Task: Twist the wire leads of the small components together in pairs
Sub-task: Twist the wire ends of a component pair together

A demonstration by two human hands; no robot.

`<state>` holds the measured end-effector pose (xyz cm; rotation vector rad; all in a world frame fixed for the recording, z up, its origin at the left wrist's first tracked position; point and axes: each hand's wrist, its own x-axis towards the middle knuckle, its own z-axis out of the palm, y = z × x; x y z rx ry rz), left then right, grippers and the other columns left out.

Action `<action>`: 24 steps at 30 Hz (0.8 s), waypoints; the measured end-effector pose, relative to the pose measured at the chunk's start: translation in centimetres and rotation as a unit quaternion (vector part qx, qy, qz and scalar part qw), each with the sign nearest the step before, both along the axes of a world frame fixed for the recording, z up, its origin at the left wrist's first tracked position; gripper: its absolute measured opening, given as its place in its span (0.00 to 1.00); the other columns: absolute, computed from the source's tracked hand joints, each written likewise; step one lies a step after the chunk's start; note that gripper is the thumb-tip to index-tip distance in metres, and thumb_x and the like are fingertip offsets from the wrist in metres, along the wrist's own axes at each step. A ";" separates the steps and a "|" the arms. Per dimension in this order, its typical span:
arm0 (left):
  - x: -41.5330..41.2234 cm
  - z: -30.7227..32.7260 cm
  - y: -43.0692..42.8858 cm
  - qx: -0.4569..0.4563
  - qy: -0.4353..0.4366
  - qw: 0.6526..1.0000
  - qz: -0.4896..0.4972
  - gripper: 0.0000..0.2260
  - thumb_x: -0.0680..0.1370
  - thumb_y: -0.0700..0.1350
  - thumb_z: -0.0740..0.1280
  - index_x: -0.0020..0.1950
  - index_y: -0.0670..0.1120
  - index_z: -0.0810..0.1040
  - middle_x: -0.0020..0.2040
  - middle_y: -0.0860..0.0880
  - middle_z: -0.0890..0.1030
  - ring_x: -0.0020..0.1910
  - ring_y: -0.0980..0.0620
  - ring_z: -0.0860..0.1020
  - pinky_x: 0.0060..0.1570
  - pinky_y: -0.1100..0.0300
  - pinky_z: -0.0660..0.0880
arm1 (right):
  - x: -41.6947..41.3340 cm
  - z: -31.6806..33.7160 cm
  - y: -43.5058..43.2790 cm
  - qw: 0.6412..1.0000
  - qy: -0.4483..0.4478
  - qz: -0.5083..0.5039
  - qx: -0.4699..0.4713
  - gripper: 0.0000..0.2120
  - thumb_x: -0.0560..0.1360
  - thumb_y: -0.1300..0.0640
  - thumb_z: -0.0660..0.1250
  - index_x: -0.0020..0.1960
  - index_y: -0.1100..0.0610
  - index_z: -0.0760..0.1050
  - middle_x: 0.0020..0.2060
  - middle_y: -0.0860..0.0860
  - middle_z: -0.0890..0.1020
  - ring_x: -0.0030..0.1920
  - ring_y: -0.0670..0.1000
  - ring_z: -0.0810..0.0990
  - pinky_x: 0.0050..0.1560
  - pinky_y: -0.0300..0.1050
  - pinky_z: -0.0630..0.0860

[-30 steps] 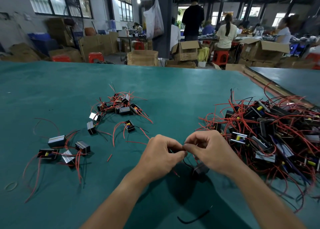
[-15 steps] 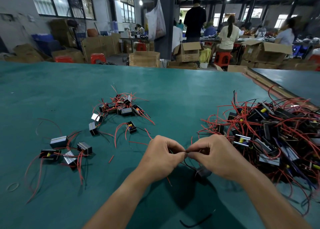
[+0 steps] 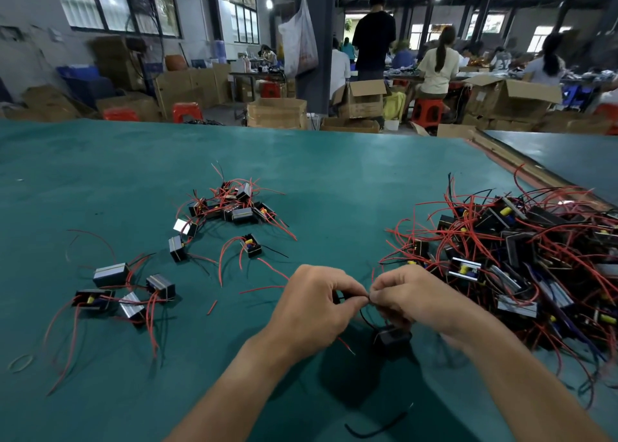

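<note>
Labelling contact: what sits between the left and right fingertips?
Head view: a thin black wire lead, pinched by left hand and right hand; the small black box-shaped component sits below.

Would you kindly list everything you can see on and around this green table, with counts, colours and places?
Table: one, teal green, under everything.
Large heap of components: one, black with red wires, right; too many to count.
Far cluster: one, black and silver, red wires, centre-left.
Near-left group: four components, silver-black, left.
Lone components: three, between those two groups.
Held component: one, black, below the hands, with its leads running up to them.
Loose wire: one, black, near edge.
Rubber band: one, pale, far left.
Cardboard boxes: several, brown, beyond the table.
Left hand: one, pinches the leads.
Right hand: one, pinches the leads.
</note>
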<state>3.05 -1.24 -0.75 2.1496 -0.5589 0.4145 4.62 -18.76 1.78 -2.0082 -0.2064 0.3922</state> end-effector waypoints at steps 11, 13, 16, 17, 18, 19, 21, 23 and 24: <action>0.2 0.8 0.1 -0.135 0.216 0.967 0.004 0.12 0.76 0.39 0.70 0.34 0.50 0.82 0.28 0.53 0.80 0.22 0.55 0.71 0.24 0.68 0.65 | -0.1 -0.5 -0.5 0.964 -0.263 0.021 -0.013 0.09 0.69 0.65 0.76 0.39 0.53 0.81 0.32 0.47 0.82 0.29 0.43 0.75 0.32 0.38 0.72; 0.1 1.1 0.1 -0.141 0.234 0.962 -0.006 0.12 0.77 0.38 0.70 0.35 0.49 0.82 0.28 0.53 0.79 0.21 0.56 0.71 0.23 0.68 0.65 | 0.0 -0.7 -0.4 0.963 -0.270 0.018 -0.015 0.08 0.69 0.64 0.77 0.37 0.53 0.82 0.29 0.47 0.81 0.28 0.41 0.73 0.31 0.37 0.70; 0.1 1.4 0.1 -0.146 0.245 0.958 -0.011 0.11 0.77 0.37 0.69 0.36 0.47 0.82 0.27 0.54 0.79 0.20 0.57 0.71 0.23 0.67 0.66 | 0.1 -0.7 -0.6 0.961 -0.277 0.013 -0.007 0.06 0.69 0.62 0.78 0.36 0.53 0.83 0.30 0.50 0.83 0.28 0.46 0.76 0.30 0.43 0.72; 0.1 1.4 0.2 -0.147 0.248 0.957 -0.014 0.10 0.77 0.36 0.69 0.37 0.46 0.82 0.27 0.54 0.79 0.20 0.58 0.71 0.23 0.67 0.66 | 0.2 -0.6 -0.6 0.960 -0.279 0.014 -0.005 0.06 0.69 0.62 0.78 0.36 0.53 0.84 0.30 0.51 0.83 0.28 0.48 0.77 0.30 0.45 0.73; 0.0 1.5 0.2 -0.147 0.251 0.957 -0.017 0.09 0.77 0.36 0.69 0.38 0.45 0.82 0.27 0.54 0.79 0.20 0.58 0.70 0.24 0.67 0.66 | 0.2 -0.6 -0.6 0.960 -0.279 0.017 -0.004 0.06 0.69 0.62 0.77 0.36 0.54 0.84 0.30 0.51 0.82 0.28 0.49 0.78 0.30 0.45 0.73; 0.0 1.5 0.3 -0.147 0.254 0.956 -0.020 0.08 0.77 0.36 0.68 0.40 0.43 0.83 0.28 0.54 0.80 0.20 0.59 0.70 0.24 0.67 0.66 | 0.1 -0.6 -0.6 0.960 -0.278 0.021 -0.002 0.05 0.69 0.62 0.77 0.37 0.54 0.84 0.29 0.51 0.82 0.28 0.48 0.78 0.30 0.45 0.72; -0.1 1.6 0.3 -0.150 0.259 0.954 -0.020 0.06 0.78 0.36 0.68 0.43 0.40 0.84 0.30 0.52 0.80 0.20 0.59 0.70 0.23 0.68 0.66 | 0.0 -0.5 -0.6 0.959 -0.281 0.030 -0.003 0.05 0.69 0.62 0.77 0.37 0.55 0.85 0.29 0.50 0.82 0.29 0.45 0.76 0.31 0.41 0.71; -0.2 1.7 0.4 -0.154 0.263 0.952 -0.018 0.06 0.78 0.36 0.68 0.44 0.38 0.84 0.30 0.51 0.80 0.20 0.59 0.70 0.23 0.69 0.65 | -0.1 -0.4 -0.5 0.958 -0.284 0.035 -0.009 0.04 0.70 0.61 0.77 0.37 0.55 0.85 0.29 0.50 0.82 0.30 0.44 0.76 0.31 0.41 0.72; -0.2 1.7 0.4 -0.156 0.266 0.951 -0.019 0.06 0.77 0.36 0.68 0.43 0.38 0.84 0.30 0.51 0.80 0.20 0.59 0.70 0.23 0.68 0.65 | -0.1 -0.4 -0.6 0.959 -0.280 0.038 -0.011 0.05 0.70 0.61 0.77 0.37 0.54 0.84 0.30 0.51 0.82 0.30 0.45 0.76 0.32 0.44 0.73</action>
